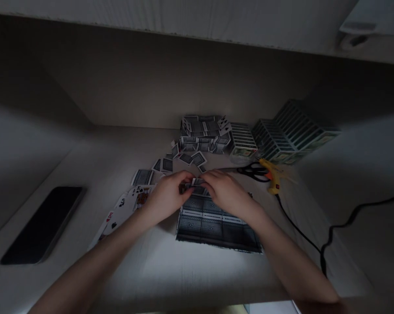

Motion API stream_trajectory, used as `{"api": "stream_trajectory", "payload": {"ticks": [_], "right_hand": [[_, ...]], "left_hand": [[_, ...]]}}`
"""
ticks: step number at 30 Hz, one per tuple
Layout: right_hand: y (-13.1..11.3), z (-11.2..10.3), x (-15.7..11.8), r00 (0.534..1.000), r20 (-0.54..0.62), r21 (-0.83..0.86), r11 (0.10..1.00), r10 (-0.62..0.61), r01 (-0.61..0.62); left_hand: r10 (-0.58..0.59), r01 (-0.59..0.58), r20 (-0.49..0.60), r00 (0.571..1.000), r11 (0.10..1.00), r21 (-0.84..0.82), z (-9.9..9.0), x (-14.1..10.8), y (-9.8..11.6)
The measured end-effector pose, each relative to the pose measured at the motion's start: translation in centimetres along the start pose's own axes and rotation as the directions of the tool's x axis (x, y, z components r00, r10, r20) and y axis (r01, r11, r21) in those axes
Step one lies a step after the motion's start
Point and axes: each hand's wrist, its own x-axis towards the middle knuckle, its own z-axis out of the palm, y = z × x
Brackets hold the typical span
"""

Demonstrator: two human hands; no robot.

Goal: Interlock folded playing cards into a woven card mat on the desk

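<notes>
My left hand (172, 192) and my right hand (221, 192) meet near the middle, both with fingers closed on a small playing card piece (197, 181). Its patterned back shows between the fingertips. Below them lies a panel of joined playing cards (213, 226), dark backs upward; my right wrist covers part of it. Close behind the hands are several loose small card pieces (198, 158). Left of my left hand, playing cards (127, 203) are fanned face up, a king among them. A card stack (142, 177) lies back down beyond them.
A box-like structure of cards (203, 128) stands at the back wall, beside several card boxes in rows (242, 139). Black scissors (254, 171) and a yellow glue gun (273, 176) lie at right, its black cord (297, 226) trailing rightward. A phone (43, 224) lies at left. A shelf edge (184, 35) hangs overhead.
</notes>
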Motion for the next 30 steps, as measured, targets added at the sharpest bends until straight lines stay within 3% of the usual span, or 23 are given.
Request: {"api": "stream_trajectory", "payload": {"ticks": [5, 11, 17, 30], "right_hand": [[-0.1, 0.1, -0.1, 0.999, 0.046, -0.024, 1.000, -0.008, 0.009], [0.6, -0.7, -0.3, 1.000, -0.020, 0.158, 0.987, 0.020, -0.017], [1.0, -1.1, -0.4, 0.995, -0.040, 0.181, 0.980, 0.095, -0.086], [1.1, -0.5, -0.3, 0.968, -0.211, 0.375, 0.926, 0.134, -0.046]], "left_hand": [[0.017, -0.018, -0.044, 0.999, 0.999, -0.026, 0.2, 0.0, -0.2], [0.053, -0.051, -0.029, 0.998, 0.996, 0.071, 0.0, 0.1, -0.1], [0.059, -0.052, -0.048, 0.997, 0.991, 0.125, 0.0, 0.1, -0.1], [0.050, -0.050, -0.245, 0.968, 0.999, 0.003, 0.8, 0.1, -1.1]]}}
